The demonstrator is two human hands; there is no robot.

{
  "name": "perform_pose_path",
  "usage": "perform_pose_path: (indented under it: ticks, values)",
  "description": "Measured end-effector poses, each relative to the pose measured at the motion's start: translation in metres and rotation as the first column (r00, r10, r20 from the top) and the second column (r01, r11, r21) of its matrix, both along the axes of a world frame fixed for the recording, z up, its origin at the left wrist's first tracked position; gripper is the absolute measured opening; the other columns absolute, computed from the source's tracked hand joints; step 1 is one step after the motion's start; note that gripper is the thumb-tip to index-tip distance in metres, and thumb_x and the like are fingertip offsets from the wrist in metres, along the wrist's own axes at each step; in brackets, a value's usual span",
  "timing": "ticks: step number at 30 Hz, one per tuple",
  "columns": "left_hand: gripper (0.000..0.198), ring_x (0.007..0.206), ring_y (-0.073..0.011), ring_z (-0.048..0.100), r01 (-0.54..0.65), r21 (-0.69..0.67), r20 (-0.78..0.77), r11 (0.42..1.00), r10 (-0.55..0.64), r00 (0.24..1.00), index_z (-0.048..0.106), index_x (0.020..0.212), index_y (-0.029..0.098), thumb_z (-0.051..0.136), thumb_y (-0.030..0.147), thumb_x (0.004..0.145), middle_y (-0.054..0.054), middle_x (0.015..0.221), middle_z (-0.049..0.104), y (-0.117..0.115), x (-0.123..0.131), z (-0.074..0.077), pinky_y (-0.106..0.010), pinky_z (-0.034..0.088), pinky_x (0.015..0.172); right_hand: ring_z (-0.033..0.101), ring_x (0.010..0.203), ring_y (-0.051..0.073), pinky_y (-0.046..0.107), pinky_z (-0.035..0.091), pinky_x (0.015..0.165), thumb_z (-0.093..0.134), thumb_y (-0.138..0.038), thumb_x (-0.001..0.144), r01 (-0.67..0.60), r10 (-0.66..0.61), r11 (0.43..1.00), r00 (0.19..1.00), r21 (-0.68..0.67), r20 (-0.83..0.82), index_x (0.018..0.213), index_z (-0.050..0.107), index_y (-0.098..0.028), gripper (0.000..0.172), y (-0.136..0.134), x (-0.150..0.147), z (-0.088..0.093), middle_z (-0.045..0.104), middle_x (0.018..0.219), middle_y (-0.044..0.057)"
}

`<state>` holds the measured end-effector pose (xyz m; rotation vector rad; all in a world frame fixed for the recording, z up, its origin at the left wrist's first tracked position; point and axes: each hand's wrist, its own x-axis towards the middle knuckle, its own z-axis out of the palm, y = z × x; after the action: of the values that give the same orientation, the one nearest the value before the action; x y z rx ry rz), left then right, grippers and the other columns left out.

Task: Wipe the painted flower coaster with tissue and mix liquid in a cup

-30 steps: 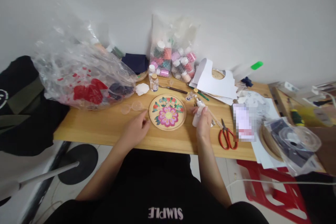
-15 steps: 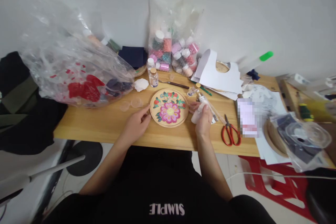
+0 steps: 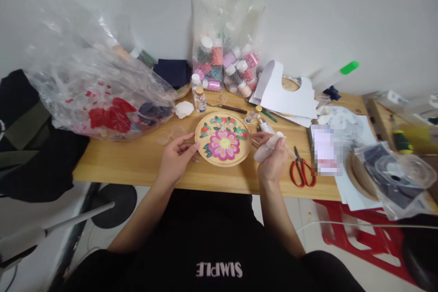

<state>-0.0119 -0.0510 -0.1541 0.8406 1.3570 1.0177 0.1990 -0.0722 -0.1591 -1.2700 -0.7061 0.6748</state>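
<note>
The right hand [image 3: 273, 160] has raised the white bottle [image 3: 266, 150] it grips, while the left hand [image 3: 177, 157] pinches the painted disc [image 3: 223, 139] by its left rim.

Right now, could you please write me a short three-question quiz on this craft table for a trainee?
1. True or false: the left hand touches the left edge of the flower disc.
2. The red scissors lie where, relative to the right hand? A: to its left. B: to its right. C: beneath it.
3. Fill in: the right hand holds a small white ___.

Key:
1. True
2. B
3. bottle
</note>
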Motion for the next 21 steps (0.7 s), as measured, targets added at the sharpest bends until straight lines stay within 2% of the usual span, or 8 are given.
perform_pose_path:
  ticks: [6,11,15,18,21]
  values:
    - [0.062,0.058,-0.0120,0.065,0.124,-0.115,0.182,0.986,-0.102,0.978,0.063,0.111,0.015,0.089,0.032,0.057,0.004,0.064,0.068,0.004,-0.009,0.005,-0.022,0.055,0.055,0.067,0.080,0.023,0.039,0.055,0.072,0.049,-0.065,0.089,-0.010,0.009,0.996,1.000,0.087,0.012,0.066,0.059,-0.024,0.048,-0.003,-0.003,0.003,0.068,0.080,0.006]
    - [0.056,0.059,-0.0141,0.067,0.216,-0.140,0.231,0.966,-0.180,0.956,0.066,0.104,0.017,0.091,0.028,0.055,0.001,0.071,0.073,0.004,-0.012,0.004,-0.024,0.055,0.055,0.067,0.080,0.024,0.045,0.056,0.078,0.044,-0.062,0.091,-0.014,0.014,0.992,1.000,0.123,0.004,0.065,0.057,-0.027,0.045,-0.004,-0.004,0.001,0.064,0.077,0.006]
    - [0.059,0.055,-0.0130,0.066,0.270,-0.151,0.285,0.951,-0.220,0.933,0.060,0.103,0.019,0.091,0.026,0.053,0.002,0.073,0.074,0.000,-0.015,0.005,-0.024,0.055,0.053,0.065,0.078,0.021,0.044,0.058,0.079,0.039,-0.063,0.092,-0.023,0.028,0.989,0.999,0.149,-0.033,0.065,0.055,-0.027,0.048,-0.005,-0.004,0.003,0.061,0.077,0.004]
    - [0.058,0.047,-0.0107,0.061,0.298,-0.173,0.311,0.939,-0.235,0.921,0.056,0.102,0.021,0.089,0.024,0.054,0.005,0.062,0.069,-0.002,-0.017,0.008,-0.020,0.050,0.046,0.067,0.076,0.021,0.044,0.058,0.077,0.039,-0.067,0.091,-0.044,0.059,0.986,0.994,0.159,-0.089,0.063,0.054,-0.025,0.052,-0.005,0.000,0.008,0.061,0.076,0.004]
    - [0.057,0.048,-0.0112,0.062,0.288,-0.189,0.297,0.939,-0.225,0.928,0.056,0.102,0.021,0.088,0.024,0.055,0.003,0.065,0.072,-0.003,-0.019,0.010,-0.020,0.050,0.045,0.065,0.069,0.018,0.036,0.055,0.067,0.043,-0.068,0.089,-0.051,0.075,0.985,0.987,0.162,-0.144,0.060,0.054,-0.024,0.054,-0.006,0.008,0.014,0.061,0.070,0.002]
